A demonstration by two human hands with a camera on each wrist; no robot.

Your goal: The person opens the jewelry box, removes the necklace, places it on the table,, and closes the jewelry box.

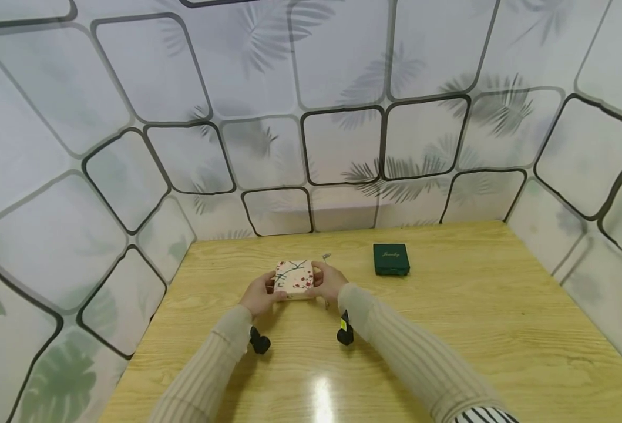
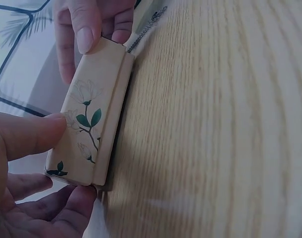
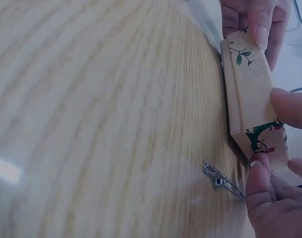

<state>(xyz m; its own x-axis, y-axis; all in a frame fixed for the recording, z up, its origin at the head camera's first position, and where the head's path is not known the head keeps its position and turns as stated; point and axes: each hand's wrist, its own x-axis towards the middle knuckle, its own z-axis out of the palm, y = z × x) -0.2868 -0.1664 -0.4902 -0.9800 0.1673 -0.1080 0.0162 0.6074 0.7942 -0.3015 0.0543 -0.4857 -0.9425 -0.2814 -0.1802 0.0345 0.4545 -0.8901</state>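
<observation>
A small cream box [image 1: 293, 276] with a lid and a print of red blossoms, branches and green leaves is between both hands over the table. My left hand [image 1: 260, 295] grips its left end, the thumb on the near side. My right hand [image 1: 330, 282] holds the opposite end, thumb in front and fingers around the side. In the left wrist view the box's front [image 2: 91, 114] shows a white flower on a stem. Whether its base touches the wood cannot be told. A silver chain [image 3: 221, 181] lies on the table beside my right hand, partly hidden behind it.
A dark green box [image 1: 391, 258] with gold lettering sits on the table, right of the hands. The wooden table [image 1: 480, 329] meets a patterned cloth wall [image 1: 342, 147] at the back and sides.
</observation>
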